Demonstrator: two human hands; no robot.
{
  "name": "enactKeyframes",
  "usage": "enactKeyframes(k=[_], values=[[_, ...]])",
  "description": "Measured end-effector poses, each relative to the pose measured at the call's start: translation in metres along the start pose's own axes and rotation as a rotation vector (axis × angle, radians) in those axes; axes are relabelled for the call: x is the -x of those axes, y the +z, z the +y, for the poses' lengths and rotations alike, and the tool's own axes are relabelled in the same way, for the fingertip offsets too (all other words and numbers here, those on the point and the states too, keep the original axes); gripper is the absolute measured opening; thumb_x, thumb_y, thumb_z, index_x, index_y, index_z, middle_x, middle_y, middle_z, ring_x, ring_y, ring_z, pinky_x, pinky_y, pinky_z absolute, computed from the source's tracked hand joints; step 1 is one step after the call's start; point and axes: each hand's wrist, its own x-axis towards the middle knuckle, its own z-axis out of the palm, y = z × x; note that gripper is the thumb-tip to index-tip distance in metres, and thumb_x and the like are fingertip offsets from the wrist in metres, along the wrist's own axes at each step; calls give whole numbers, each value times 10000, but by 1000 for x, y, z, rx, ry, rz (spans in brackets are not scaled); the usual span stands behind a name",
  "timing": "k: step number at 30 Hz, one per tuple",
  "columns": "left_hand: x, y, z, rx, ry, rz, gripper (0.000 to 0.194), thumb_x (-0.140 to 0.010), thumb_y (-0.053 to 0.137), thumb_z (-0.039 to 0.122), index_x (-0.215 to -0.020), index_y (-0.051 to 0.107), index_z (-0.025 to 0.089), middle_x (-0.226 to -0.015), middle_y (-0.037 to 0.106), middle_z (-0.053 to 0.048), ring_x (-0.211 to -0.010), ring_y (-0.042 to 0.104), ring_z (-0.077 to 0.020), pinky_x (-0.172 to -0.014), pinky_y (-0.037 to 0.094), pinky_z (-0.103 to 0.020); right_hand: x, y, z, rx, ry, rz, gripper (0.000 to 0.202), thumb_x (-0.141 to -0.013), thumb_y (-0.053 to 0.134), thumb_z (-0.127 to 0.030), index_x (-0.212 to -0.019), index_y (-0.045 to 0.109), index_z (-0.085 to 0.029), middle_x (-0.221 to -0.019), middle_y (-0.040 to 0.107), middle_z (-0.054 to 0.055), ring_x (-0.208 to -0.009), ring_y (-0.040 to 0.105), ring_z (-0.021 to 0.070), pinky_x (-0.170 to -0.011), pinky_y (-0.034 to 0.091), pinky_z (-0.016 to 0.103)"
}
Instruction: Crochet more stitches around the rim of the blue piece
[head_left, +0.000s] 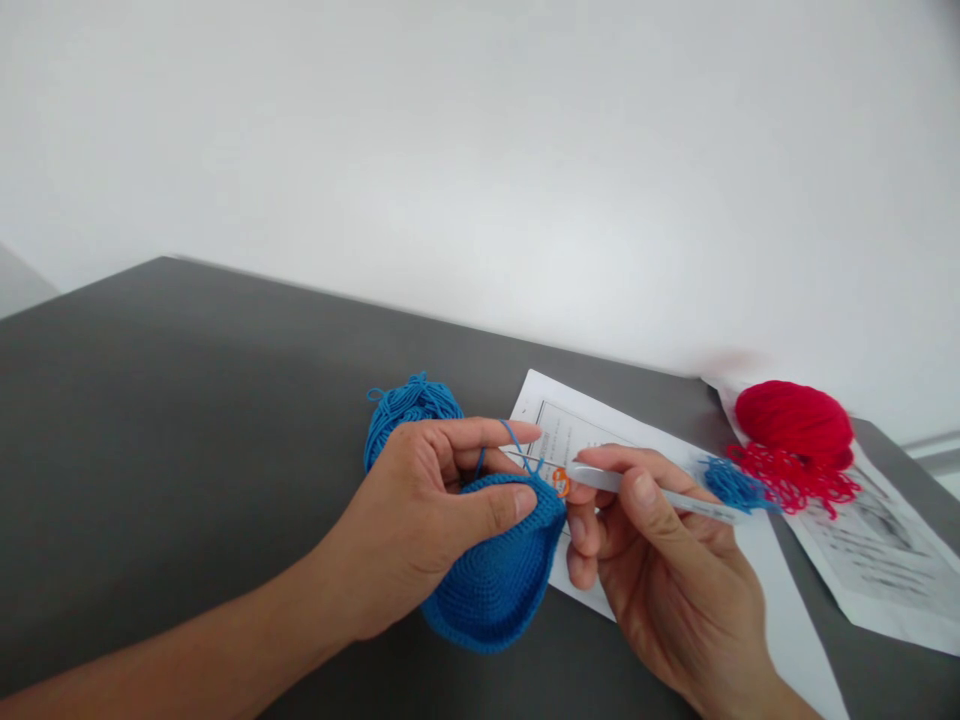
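My left hand (442, 490) pinches the upper edge of a blue crocheted piece (495, 590), which hangs below it in a rounded, cupped shape. Blue yarn runs over the stretched index finger of that hand. In my right hand (667, 560) is a crochet hook (660, 490) with a grey-white handle, held much like a pen. Its thin metal shaft points left, with a loop of blue yarn around it just above the piece's edge. A small orange stitch marker (561, 482) sits at that edge. Behind my left hand lies a ball of blue yarn (412, 415).
Printed sheets (622, 430) lie under and behind my right hand. To the right, a red yarn ball (795, 420) with loose red strands and a tangle of blue yarn (731, 485) rest by another printed sheet (885, 560). The dark table (187, 420) meets a white wall.
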Motion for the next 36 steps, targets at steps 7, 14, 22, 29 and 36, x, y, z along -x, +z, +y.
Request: enactKeyframes(k=[7, 14, 22, 29, 36], values=[[-1, -3, -1, -63, 15, 5, 532, -743, 881, 159, -1263, 771, 154, -776, 746, 38, -702, 650, -99, -660, 497, -200, -2, -4, -2, 47, -20, -10, 166, -906, 826, -315, -1021, 850, -198, -776, 805, 47, -597, 745, 134, -515, 641, 173], [1, -4, 0, -205, 40, 54, 618, -761, 849, 193, -1355, 696, 118, -786, 749, 33, -698, 632, -112, -656, 487, -221, 1, -10, 4, 114, -111, -13, 156, -943, 781, -320, -1054, 844, -230, -808, 805, 55, -581, 755, 165, -488, 667, 237], [1, -3, 5, -289, 8, 23, 751, -746, 901, 241, -1439, 631, 136, -827, 751, 35, -749, 645, -132, -721, 508, -251, -2, -9, 0, 122, -115, -37, 139, -931, 796, -286, -1043, 849, -223, -811, 804, 53, -590, 754, 162, -507, 672, 243], [1, -7, 6, -210, -74, -26, 809, -722, 940, 292, -1452, 620, 156, -869, 790, -6, -721, 657, -142, -695, 488, -271, -1, -15, -3, 217, -165, -111, 153, -950, 772, -263, -1073, 848, -214, -876, 755, 57, -635, 760, 164, -528, 664, 252], [1, -5, 7, -99, -120, -35, 917, -679, 939, 186, -1508, 547, 141, -837, 797, -14, -700, 664, -145, -670, 490, -262, 2, -28, -5, 346, -173, -191, 201, -1005, 702, -264, -1170, 815, -238, -938, 740, 71, -674, 768, 181, -552, 648, 292]])
